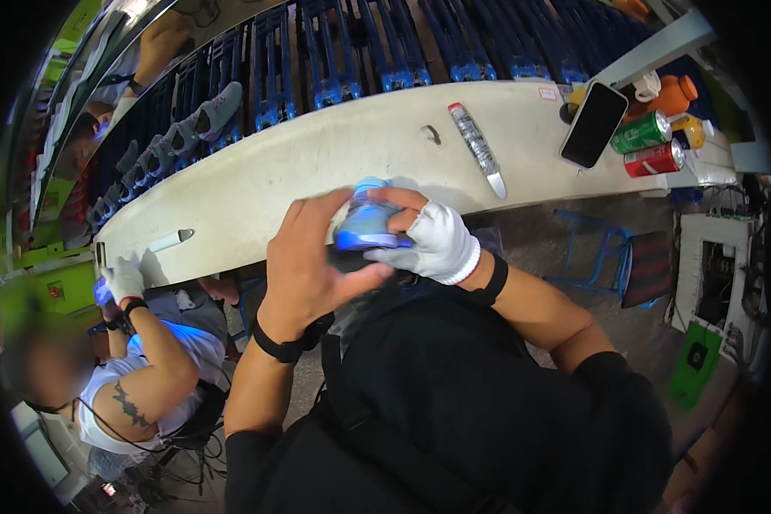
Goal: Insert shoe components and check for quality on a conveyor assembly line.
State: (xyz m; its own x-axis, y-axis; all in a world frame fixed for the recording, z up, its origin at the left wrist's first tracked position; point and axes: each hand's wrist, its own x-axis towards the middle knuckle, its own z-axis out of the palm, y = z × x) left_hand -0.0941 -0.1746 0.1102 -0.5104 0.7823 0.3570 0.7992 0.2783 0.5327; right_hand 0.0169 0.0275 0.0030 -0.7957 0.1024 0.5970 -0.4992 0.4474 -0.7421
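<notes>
In front of me, just off the table's near edge, is a small light-blue and grey shoe, lit blue along its lower side. My right hand, in a white glove with bare fingertips, is closed on the shoe from the right. My left hand is bare and curves around the left side, its thumb and fingers spread wide. Its fingertips are close to the shoe's upper end; whether they press on it, I cannot tell. A gap shows between the left palm and the shoe.
On the pale table lie a silver-wrapped tool with a red end, a dark scrap, a phone and drink cans. Behind runs a blue-framed conveyor with several shoes. A co-worker sits at left; a stool stands right.
</notes>
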